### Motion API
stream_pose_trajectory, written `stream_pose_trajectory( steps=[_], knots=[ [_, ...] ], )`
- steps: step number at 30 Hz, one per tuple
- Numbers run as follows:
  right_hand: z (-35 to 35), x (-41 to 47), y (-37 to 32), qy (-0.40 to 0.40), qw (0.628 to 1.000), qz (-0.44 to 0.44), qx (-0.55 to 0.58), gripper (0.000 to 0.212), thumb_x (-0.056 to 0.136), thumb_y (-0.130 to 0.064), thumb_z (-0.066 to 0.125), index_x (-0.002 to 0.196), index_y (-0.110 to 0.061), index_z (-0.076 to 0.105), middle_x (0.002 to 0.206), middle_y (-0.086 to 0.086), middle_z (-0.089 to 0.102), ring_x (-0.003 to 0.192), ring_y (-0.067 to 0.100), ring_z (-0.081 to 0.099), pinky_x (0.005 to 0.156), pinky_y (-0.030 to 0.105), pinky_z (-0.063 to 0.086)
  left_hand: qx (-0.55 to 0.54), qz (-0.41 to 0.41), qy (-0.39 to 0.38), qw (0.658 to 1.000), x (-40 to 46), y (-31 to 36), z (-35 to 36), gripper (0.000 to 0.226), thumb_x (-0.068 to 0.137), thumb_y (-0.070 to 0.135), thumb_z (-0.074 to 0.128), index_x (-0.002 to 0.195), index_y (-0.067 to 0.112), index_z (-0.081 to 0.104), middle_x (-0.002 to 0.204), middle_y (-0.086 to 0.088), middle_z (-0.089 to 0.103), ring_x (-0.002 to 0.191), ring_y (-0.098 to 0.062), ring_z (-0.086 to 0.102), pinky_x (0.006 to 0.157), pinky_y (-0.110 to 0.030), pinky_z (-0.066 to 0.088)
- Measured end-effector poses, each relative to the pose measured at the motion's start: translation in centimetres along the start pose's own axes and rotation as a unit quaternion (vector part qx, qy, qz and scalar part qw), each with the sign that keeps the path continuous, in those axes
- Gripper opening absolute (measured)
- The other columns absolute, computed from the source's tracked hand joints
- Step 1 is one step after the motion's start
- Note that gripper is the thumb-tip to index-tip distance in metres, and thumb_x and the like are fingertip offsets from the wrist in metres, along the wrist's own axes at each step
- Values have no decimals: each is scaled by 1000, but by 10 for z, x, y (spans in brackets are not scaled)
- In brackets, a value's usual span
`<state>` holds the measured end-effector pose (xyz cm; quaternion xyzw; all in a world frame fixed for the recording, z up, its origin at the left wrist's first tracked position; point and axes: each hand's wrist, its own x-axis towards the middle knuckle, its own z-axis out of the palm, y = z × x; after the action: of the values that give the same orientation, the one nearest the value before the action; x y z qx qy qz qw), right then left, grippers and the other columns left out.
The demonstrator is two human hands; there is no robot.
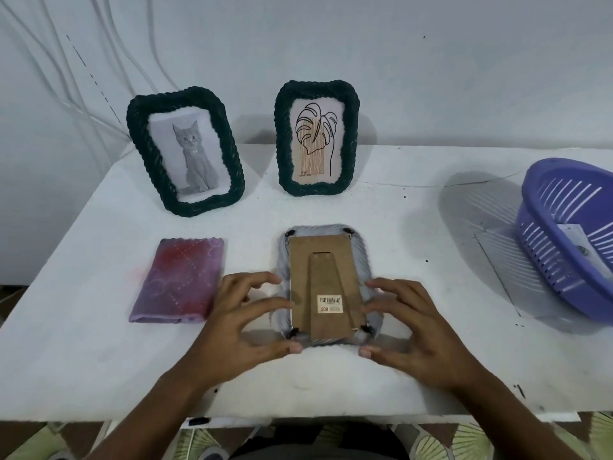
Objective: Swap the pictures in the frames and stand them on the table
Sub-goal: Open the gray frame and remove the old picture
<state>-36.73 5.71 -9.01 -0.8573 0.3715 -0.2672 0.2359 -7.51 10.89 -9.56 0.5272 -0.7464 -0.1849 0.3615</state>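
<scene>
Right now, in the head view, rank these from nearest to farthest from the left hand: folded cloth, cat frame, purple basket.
From the left hand:
1. folded cloth, just beside it on the left.
2. cat frame, standing at the back left.
3. purple basket, far right edge.

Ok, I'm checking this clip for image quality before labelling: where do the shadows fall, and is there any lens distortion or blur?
Head view: the purple basket casts a striped shadow to its left on the table; wide-angle bending curves the table's edges and tilts the cat frame; the leaf frame and the face-down frame look sharp, and both hands show no obvious blur.
</scene>
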Motion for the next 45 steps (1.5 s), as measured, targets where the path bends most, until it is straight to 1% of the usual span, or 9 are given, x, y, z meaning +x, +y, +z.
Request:
stream_pose_trajectory(
  steps=[7, 17, 23, 27, 31, 34, 38, 41, 45],
  knots=[
    [2, -2, 2, -7, 1000, -29, -7, 37, 73, -50, 75, 102, -27, 67, 138, -8, 48, 126, 19, 43, 94, 46, 42, 10, 46, -18, 999, 0, 1, 2, 43, 64, 60, 75, 94, 29, 75, 126, 12, 51, 118, -18, 41, 95, -24, 37],
    [3, -2, 3, -14, 999, -16, 26, 24, 76, -45, 73, 94, -29, 71, 135, -13, 49, 124, 18, 43, 93, 45, 43, -1, 26, -52, 998, 0, 2, 4, 27, 70, 52, 73, 91, 34, 76, 127, 19, 49, 117, -22, 41, 94, -26, 36],
    [3, -3, 0, -21, 999, -26, 24, 11, 79, -42, 71, 86, -33, 71, 135, -14, 48, 125, 19, 40, 92, 42, 44, -11, 33, -61, 998, -1, 4, 5, 19, 75, 49, 70, 87, 35, 76, 126, 23, 48, 119, -19, 41, 92, -39, 40],
    [3, -3, -1, -17, 999, -27, 20, 13, 79, -43, 72, 87, -33, 71, 135, -13, 48, 125, 19, 41, 94, 39, 43, -15, 33, -56, 998, 1, 4, 5, 19, 74, 47, 72, 90, 36, 76, 125, 22, 49, 119, -18, 42, 87, -37, 43],
    [-2, 0, 4, 20, 998, 15, 60, 33, 78, -44, 71, 108, -31, 66, 132, -12, 50, 125, 14, 43, 100, 23, 38, -58, 5, -49, 997, 3, 6, 2, 38, 69, 51, 77, 104, 36, 72, 125, 16, 50, 120, -18, 44, 91, -32, 44],
    [-4, 18, 16, 72, 994, 67, 37, 28, 86, -38, 62, 113, -41, 55, 125, -23, 49, 120, 1, 43, 98, 17, 36, -3, -27, 21, 999, 14, 15, 4, 49, 73, 66, 63, 110, 33, 67, 128, 14, 47, 123, -16, 40, 96, -38, 40],
    [6, 45, 33, 105, 988, 115, 0, 26, 94, -27, 56, 118, -36, 53, 120, -17, 51, 113, 8, 45, 97, 26, 36, 122, -112, 102, 981, 37, 47, 32, 75, 69, 74, 52, 126, 24, 54, 133, 3, 40, 127, -18, 30, 101, -32, 22],
    [16, 48, 44, 102, 985, 95, -106, 36, 93, -38, 46, 123, -23, 58, 123, -5, 57, 112, 19, 50, 93, 38, 42, 180, -178, 95, 963, 44, 66, 58, 94, 67, 76, 45, 141, 18, 37, 148, -6, 30, 136, -26, 21, 108, -41, 20],
    [18, 45, 42, 96, 978, 84, -164, 42, 93, -40, 39, 124, -23, 60, 122, -4, 59, 110, 22, 50, 85, 39, 44, 224, -247, 74, 940, 45, 71, 78, 98, 68, 72, 45, 144, 13, 32, 155, -14, 18, 142, -30, 12, 111, -47, 12]
  ],
)
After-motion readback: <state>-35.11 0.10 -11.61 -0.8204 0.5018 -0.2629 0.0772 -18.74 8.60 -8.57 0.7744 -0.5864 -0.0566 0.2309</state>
